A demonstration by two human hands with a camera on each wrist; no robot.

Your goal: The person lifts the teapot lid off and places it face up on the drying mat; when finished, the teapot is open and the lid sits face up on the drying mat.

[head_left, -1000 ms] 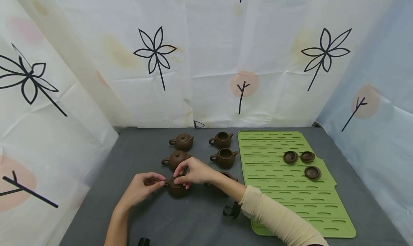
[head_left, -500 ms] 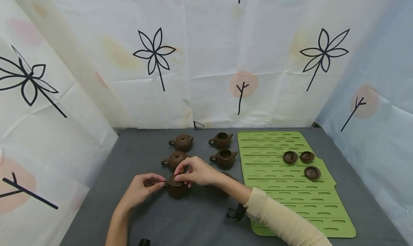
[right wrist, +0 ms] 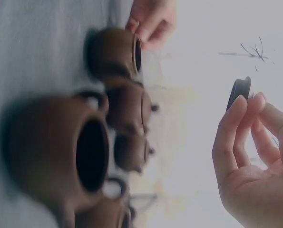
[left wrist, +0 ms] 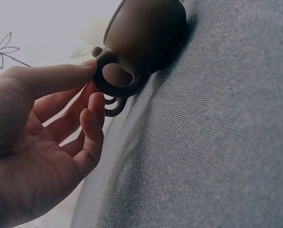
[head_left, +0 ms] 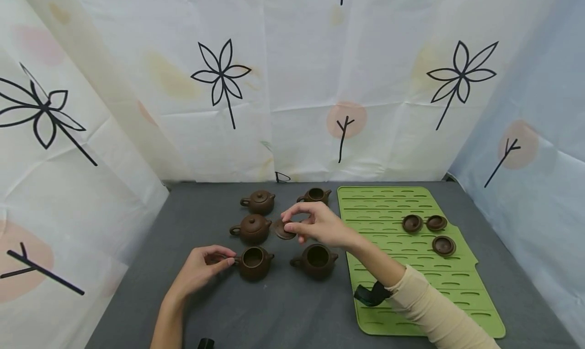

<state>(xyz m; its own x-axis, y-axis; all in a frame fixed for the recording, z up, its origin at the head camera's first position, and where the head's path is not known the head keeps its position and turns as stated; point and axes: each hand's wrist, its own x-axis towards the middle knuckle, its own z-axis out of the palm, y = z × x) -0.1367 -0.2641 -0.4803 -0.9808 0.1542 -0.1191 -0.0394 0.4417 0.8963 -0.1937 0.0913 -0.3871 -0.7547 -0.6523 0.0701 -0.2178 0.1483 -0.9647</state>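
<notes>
My left hand (head_left: 204, 268) pinches the loop handle of a brown teapot (head_left: 254, 271), whose round top opening is uncovered. Thumb and fingertips meet at that handle (left wrist: 99, 80) in the left wrist view. Raised over the table, my right hand (head_left: 320, 224) pinches a small brown teapot lid (head_left: 284, 230) between thumb and fingers. The right wrist view shows the lid (right wrist: 239, 92) edge-on at the fingertips. Directly behind the held teapot stands a lidded teapot (head_left: 254, 229). To the right is an uncovered teapot (head_left: 315, 268).
Another lidded teapot (head_left: 259, 202) and an uncovered teapot (head_left: 315, 194) stand at the back; my right hand hides one between the uncovered ones. Three lids (head_left: 413, 223) lie on the green ridged mat (head_left: 402, 288) at right. Patterned cloth (head_left: 301, 85) hangs behind the table.
My right hand has lifted the lid off the near-left teapot and carried it up and to the right, exposing the opening. My left hand stays at the handle.
</notes>
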